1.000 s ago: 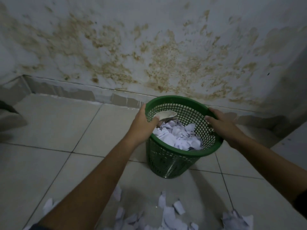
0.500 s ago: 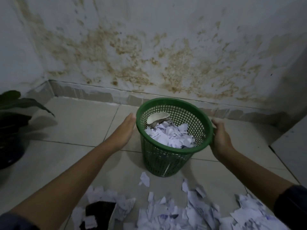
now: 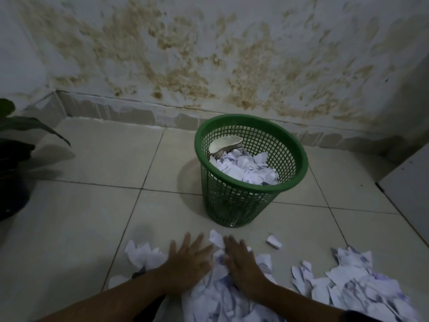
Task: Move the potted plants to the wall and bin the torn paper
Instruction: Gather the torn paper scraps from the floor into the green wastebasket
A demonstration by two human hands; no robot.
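A green mesh bin (image 3: 297, 182) stands on the tiled floor near the stained wall, partly filled with torn white paper and a crushed paper cup (image 3: 226, 145). A heap of torn paper (image 3: 343, 284) lies on the floor at the bottom of the view. My left hand (image 3: 188, 261) and my right hand (image 3: 241, 261) lie side by side with straight fingers on the near part of that heap, a short way in front of the bin. A dark potted plant (image 3: 16, 156) sits at the left edge.
The stained wall (image 3: 209, 54) with its skirting runs behind the bin. A pale cabinet or panel (image 3: 411, 189) stands at the right edge. One loose scrap (image 3: 274, 241) lies between the heap and the bin.
Both hands have let go of the bin's rim and dropped back onto the paper heap. The bin now stands alone on the floor.
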